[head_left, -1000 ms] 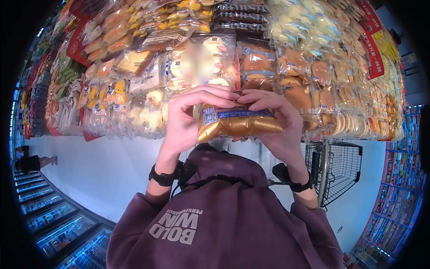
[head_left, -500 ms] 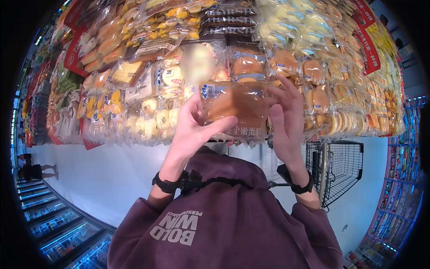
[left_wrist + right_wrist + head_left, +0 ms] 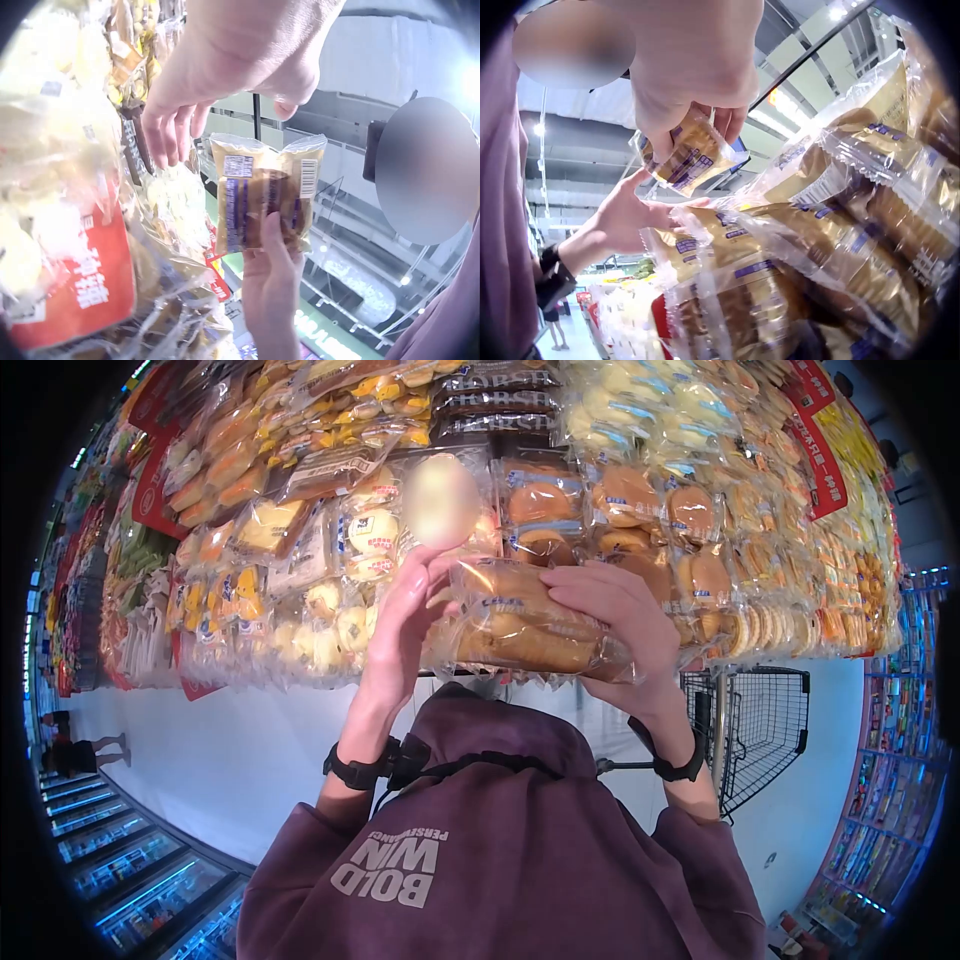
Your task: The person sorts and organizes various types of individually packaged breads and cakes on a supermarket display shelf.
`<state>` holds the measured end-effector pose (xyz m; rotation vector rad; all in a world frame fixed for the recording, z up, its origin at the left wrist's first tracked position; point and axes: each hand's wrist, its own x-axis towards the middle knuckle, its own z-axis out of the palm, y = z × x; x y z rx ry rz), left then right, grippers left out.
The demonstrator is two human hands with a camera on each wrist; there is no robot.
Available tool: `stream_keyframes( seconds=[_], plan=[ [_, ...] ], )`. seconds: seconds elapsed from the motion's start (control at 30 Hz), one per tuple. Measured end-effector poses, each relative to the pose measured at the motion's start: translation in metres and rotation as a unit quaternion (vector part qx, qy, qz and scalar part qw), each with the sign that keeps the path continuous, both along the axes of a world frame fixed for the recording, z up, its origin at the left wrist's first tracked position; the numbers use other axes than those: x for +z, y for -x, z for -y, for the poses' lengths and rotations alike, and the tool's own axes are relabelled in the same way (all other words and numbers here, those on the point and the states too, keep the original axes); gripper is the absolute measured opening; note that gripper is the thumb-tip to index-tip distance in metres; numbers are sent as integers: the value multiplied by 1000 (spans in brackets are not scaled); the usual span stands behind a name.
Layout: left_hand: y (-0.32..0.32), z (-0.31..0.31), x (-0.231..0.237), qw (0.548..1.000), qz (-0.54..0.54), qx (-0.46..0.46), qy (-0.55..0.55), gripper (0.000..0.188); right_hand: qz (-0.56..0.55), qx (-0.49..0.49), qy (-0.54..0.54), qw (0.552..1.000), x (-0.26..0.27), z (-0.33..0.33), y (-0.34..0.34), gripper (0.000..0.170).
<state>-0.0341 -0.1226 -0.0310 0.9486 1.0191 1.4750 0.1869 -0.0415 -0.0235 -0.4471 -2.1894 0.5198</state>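
A packaged cake [image 3: 520, 625] in a clear and gold wrapper is held up in front of the chest, over the near edge of a display of wrapped cakes. My right hand [image 3: 632, 625] grips its right end; in the left wrist view the thumb lies across the printed back of the cake pack [image 3: 264, 196], beside a barcode. My left hand [image 3: 400, 625] is at the pack's left end with loosely bent fingers. In the left wrist view, a gap shows between the left hand [image 3: 232, 60] and the pack.
Heaped wrapped cakes [image 3: 625, 495] and buns fill the display ahead, with red signs [image 3: 822, 465] at the sides. A black wire shopping cart [image 3: 765, 730] stands at the right. Lit cooler cases [image 3: 150, 890] line the lower left, and another person [image 3: 80, 745] is far off left.
The cake pack was turned over from gold back to brown front, held by the left hand, then tilted again. The right hand has taken its right end, and the left hand has let go.
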Motion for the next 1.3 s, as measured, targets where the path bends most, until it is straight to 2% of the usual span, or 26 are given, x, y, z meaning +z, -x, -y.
stream_keyframes(
  seconds=[0.03,0.07,0.1,0.2,0.23,0.33,0.43,0.53,0.63,0.73,0.83,0.93,1.03,1.13,1.23,1.3],
  plan=[
    [2,-2,-4,997,-52,22,-43,66,-37,16,81,996,-1,2,0,54],
    [4,-4,-7,990,-105,44,-86,69,-36,3,104,994,0,4,0,55],
    [6,-5,-7,990,-62,8,-129,71,-35,-11,128,991,3,8,0,55],
    [-4,5,3,969,-181,-22,-165,72,-65,-13,216,974,3,13,7,55],
    [-12,5,5,983,-144,1,-115,75,-81,-7,247,966,3,13,10,55],
    [-11,6,1,990,-121,-7,-70,67,-64,-5,251,966,9,13,13,57],
    [-14,7,-2,991,-106,42,-75,59,-63,4,229,971,14,13,15,56],
    [-7,5,0,967,-190,92,-144,51,-132,6,255,958,7,11,12,53],
    [6,2,12,908,-362,106,-185,49,-110,7,335,936,0,11,8,52],
    [10,1,24,898,-378,74,-214,53,-109,-3,347,932,-9,14,11,52],
    [4,-2,37,877,-379,56,-289,54,-85,1,408,909,-8,23,14,53],
    [2,-2,40,872,-392,47,-289,53,-81,6,385,919,-12,26,18,56],
    [2,2,41,879,-394,52,-266,56,-59,-3,347,936,-15,26,18,59],
    [-1,3,30,902,-328,95,-264,59,-87,6,406,909,-9,30,19,61],
    [5,9,29,933,-281,87,-207,63,-138,35,351,926,-15,23,17,61],
    [11,11,26,935,-288,79,-191,62,-140,33,401,905,-16,22,14,61]
  ],
)
